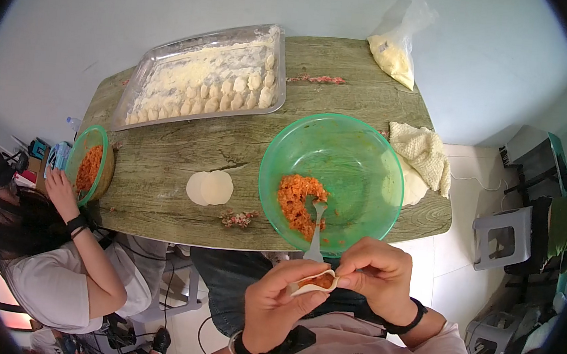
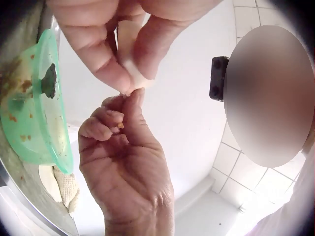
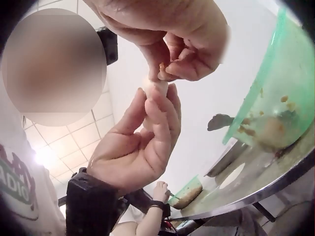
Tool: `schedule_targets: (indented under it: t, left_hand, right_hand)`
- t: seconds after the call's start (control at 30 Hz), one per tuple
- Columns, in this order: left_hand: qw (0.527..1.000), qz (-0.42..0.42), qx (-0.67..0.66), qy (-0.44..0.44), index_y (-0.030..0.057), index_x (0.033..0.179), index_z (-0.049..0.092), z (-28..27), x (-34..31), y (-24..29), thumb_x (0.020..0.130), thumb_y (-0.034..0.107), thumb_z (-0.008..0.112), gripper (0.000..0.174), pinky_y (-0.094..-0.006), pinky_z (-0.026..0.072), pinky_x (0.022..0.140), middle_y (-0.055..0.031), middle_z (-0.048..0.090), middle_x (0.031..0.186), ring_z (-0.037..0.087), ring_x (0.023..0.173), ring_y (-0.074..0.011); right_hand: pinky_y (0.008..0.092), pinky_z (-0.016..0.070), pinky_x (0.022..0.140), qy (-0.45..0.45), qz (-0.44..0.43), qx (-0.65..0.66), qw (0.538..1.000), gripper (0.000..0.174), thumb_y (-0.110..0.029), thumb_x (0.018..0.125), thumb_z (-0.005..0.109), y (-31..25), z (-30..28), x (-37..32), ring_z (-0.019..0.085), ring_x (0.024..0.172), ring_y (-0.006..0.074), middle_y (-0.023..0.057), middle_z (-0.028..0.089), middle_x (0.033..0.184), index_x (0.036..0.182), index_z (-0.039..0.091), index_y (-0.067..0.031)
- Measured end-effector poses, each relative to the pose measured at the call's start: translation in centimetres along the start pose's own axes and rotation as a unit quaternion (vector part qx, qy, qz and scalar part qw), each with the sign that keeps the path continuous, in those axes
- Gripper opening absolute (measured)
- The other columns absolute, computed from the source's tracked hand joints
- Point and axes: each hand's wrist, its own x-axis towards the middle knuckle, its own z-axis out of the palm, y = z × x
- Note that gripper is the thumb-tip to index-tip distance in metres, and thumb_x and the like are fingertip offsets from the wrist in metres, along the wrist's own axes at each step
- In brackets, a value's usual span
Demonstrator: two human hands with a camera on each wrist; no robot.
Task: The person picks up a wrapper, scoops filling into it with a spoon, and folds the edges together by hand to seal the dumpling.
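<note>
A folded dumpling wrapper (image 1: 318, 285) with orange-red filling showing in its opening is held over the lap, close to the table's front edge. My left hand (image 1: 277, 303) grips it between thumb and fingers from one side. From the other side my right hand (image 1: 382, 277) pinches the wrapper's edge at one end. In the left wrist view, the pale dough (image 2: 129, 54) sits between the left thumb and fingers, with the right fingertips meeting its end. A bit of filling clings to a right finger. Beyond the hands, a green bowl (image 1: 359, 234) holds filling (image 1: 295, 201) and a fork (image 1: 317, 230).
Two round wrappers (image 1: 215, 188) lie left of the bowl. A metal tray (image 1: 280, 75) with flour and several dumplings stands at the back. A cloth (image 1: 420, 152) partly covers dough at right; a flour bag (image 1: 394, 57) stands behind. Another person (image 1: 97, 268) sits left by a smaller filling bowl (image 1: 104, 161).
</note>
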Motion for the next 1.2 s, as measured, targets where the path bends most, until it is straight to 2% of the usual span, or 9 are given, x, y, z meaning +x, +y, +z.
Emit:
schedule_targets:
  t: [0.13,0.2,0.33,0.5,0.67,0.73,0.83,0.93,1.2]
  left_hand:
    - [0.999,-0.021,-0.02,0.021,-0.0057,0.108,0.058,0.3,0.0,0.3,0.078,0.007,0.07,0.035,-0.0306,0.0561,0.073,-0.0146,0.06,0.102,0.063,0.087,-0.0207]
    - [0.998,-0.027,-0.036,0.039,-0.0053,0.108,0.058,0.4,0.1,0.7,0.078,0.01,0.071,0.036,-0.0302,0.0559,0.072,-0.0139,0.061,0.1,0.064,0.085,-0.0199]
    - [0.995,-0.032,-0.078,0.062,-0.0044,0.107,0.059,0.5,0.2,0.8,0.077,0.017,0.073,0.039,-0.0293,0.0555,0.07,-0.012,0.064,0.095,0.064,0.081,-0.0179]
    - [0.996,-0.042,-0.065,0.046,-0.0043,0.107,0.06,0.7,0.2,0.6,0.077,0.018,0.072,0.039,-0.0292,0.0552,0.07,-0.0122,0.063,0.095,0.064,0.081,-0.0177]
    - [0.996,-0.04,-0.063,0.046,-0.0044,0.106,0.06,0.5,0.2,0.6,0.077,0.017,0.072,0.037,-0.0291,0.0551,0.071,-0.0123,0.063,0.096,0.064,0.081,-0.018]
    - [0.998,-0.021,-0.03,0.045,-0.005,0.107,0.059,0.2,0.1,0.4,0.078,0.01,0.071,0.035,-0.0295,0.0547,0.073,-0.0129,0.063,0.097,0.064,0.084,-0.0184]
    - [0.999,-0.007,-0.008,0.047,-0.0058,0.108,0.057,0.4,0.0,0.2,0.078,0.001,0.068,0.033,-0.0295,0.0534,0.076,-0.0137,0.063,0.098,0.064,0.087,-0.0186]
    - [0.999,-0.008,0.019,0.031,-0.0062,0.109,0.056,0.4,-0.2,0.2,0.078,-0.006,0.065,0.033,-0.029,0.0518,0.08,-0.0144,0.062,0.1,0.063,0.089,-0.018]
    - [0.999,-0.006,0.03,-0.02,-0.0051,0.114,0.054,0.0,-0.3,0.2,0.081,-0.007,0.062,0.034,-0.0245,0.0476,0.085,-0.0128,0.057,0.109,0.059,0.1,-0.0167]
  right_hand:
    - [0.0222,0.0467,0.064,0.0,-0.029,-0.024,0.999,0.013,-0.003,0.076,0.07,0.1,0.2,0.0,0.058,0.074,0.0115,0.0069,0.06,0.087,0.088,0.066,-0.0008]
    - [0.022,0.0447,0.062,0.05,0.061,0.084,0.993,0.016,-0.007,0.076,0.072,-0.3,0.9,-0.2,0.056,0.069,0.0105,0.0076,0.061,0.084,0.089,0.065,-0.0001]
    - [0.0207,0.0447,0.062,0.056,0.078,0.093,0.991,0.015,-0.008,0.081,0.067,0.0,1.0,-0.3,0.055,0.069,0.0091,0.0067,0.059,0.083,0.092,0.062,0.0009]
    - [0.0222,0.043,0.061,0.004,0.01,-0.08,0.997,0.011,-0.009,0.084,0.063,0.5,0.6,-0.1,0.054,0.07,0.011,0.0056,0.056,0.082,0.087,0.059,-0.0002]
    - [0.0251,0.0428,0.06,0.007,-0.024,-0.101,0.995,0.015,-0.011,0.081,0.066,0.3,0.3,0.2,0.055,0.071,0.0151,0.0072,0.057,0.084,0.094,0.062,-0.0025]
    - [0.0264,0.043,0.06,0.012,-0.032,-0.114,0.993,0.018,-0.009,0.08,0.066,-0.2,0.5,0.3,0.056,0.071,0.0177,0.0082,0.058,0.084,0.097,0.062,-0.0039]
    - [0.025,0.0434,0.06,0.016,-0.01,-0.077,0.997,0.023,-0.009,0.079,0.068,-0.6,0.7,0.3,0.056,0.071,0.0156,0.0073,0.059,0.087,0.101,0.063,-0.0046]
    - [0.0237,0.044,0.059,0.0,-0.041,-0.114,0.993,0.022,-0.008,0.077,0.069,-0.2,0.7,0.2,0.056,0.07,0.0136,0.0065,0.059,0.088,0.098,0.063,-0.0042]
    - [0.0232,0.0426,0.056,0.019,-0.032,-0.088,0.995,0.008,-0.004,0.077,0.069,0.0,0.5,0.0,0.055,0.066,0.0126,0.006,0.058,0.081,0.084,0.065,-0.0029]
